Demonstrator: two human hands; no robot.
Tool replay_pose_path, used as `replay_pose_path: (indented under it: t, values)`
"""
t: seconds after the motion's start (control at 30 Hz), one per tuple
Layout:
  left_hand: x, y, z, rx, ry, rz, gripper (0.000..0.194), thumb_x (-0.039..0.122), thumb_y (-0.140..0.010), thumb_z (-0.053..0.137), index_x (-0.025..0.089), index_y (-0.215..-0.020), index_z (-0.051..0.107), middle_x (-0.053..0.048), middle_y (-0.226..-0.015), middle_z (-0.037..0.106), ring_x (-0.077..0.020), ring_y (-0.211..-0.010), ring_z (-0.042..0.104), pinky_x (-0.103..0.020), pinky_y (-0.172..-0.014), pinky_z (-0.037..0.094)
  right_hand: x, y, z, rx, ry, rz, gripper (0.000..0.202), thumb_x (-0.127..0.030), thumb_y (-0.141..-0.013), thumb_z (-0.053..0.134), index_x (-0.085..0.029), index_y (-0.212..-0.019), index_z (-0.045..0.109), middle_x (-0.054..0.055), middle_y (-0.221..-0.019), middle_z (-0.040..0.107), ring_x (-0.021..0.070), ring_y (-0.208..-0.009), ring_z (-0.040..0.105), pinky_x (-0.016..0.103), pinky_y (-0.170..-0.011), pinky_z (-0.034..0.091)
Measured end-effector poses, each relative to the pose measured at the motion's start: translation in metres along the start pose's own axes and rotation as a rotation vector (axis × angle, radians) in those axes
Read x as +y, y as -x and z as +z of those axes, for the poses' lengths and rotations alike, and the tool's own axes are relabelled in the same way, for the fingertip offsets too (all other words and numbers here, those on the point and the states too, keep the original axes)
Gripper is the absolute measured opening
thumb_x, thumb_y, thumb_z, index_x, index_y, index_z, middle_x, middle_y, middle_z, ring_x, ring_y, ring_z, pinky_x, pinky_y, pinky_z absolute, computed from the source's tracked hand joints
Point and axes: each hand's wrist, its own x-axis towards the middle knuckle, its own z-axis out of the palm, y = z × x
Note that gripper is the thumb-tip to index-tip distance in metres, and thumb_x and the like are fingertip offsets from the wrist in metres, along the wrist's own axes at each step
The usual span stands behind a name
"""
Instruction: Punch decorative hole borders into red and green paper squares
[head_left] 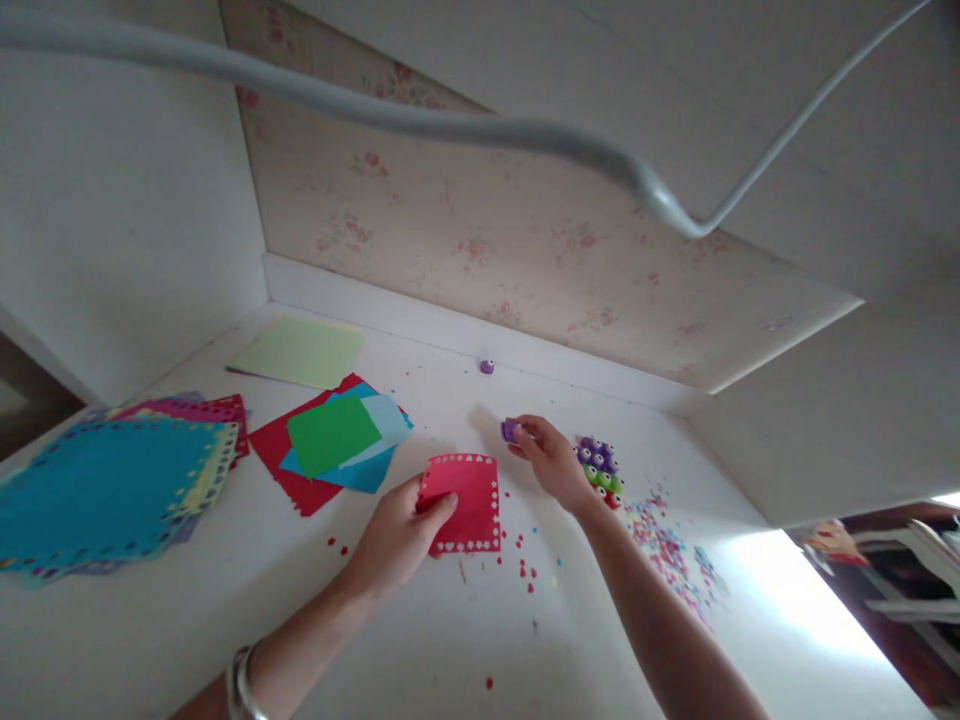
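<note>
Red paper (472, 505) is pinched by the left hand (401, 530), a purple piece (508, 431), any lettering illegibly small, by the right hand (550, 458).

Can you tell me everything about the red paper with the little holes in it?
The red paper is a small, nearly square, pinkish-red sheet that looks thin. Little cut-out holes, some like hearts and some like flowers, run along its top, right and bottom edges. The left hand holds it by the left side, with the thumb on top, partly hiding that edge. It looks fairly flat, over the white table.
</note>
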Motion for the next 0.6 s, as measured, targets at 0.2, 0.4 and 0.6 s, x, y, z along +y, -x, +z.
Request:
replay_pose_path:
  t: [0.2,0.4,0.6]
  values:
    - [-0.002,0.002,0.003,0.033,-0.072,-0.004,0.034,0.039,-0.085,0.057,0.016,-0.108,0.068,-0.007,-0.094,0.076,-0.0258,-0.094,0.070,-0.032,-0.079,0.055,-0.013,0.075,0.015,0.011,-0.447,0.178,0.031,-0.049,-0.079,0.073,-0.026,-0.098,0.068,0.004,-0.098,0.074,0.0222,-0.092,0.070,0.044,-0.092,0.055]
    - [-0.002,0.003,0.004,-0.011,-0.107,-0.008,0.035,0.040,-0.085,0.055,0.016,-0.106,0.069,-0.006,-0.087,0.075,-0.0202,-0.070,0.068,-0.027,-0.059,0.053,-0.020,0.081,0.022,-0.006,-0.476,0.153,0.032,-0.049,-0.081,0.073,-0.026,-0.101,0.068,0.005,-0.097,0.075,0.0231,-0.092,0.070,0.045,-0.093,0.054]
    - [-0.004,0.002,0.005,0.002,-0.144,-0.019,0.037,0.043,-0.084,0.055,0.016,-0.106,0.068,-0.006,-0.088,0.074,-0.0169,-0.059,0.063,-0.024,-0.046,0.048,-0.021,0.083,0.025,-0.031,-0.482,0.144,0.029,-0.048,-0.083,0.071,-0.025,-0.101,0.068,0.005,-0.100,0.075,0.0220,-0.093,0.070,0.043,-0.092,0.054]
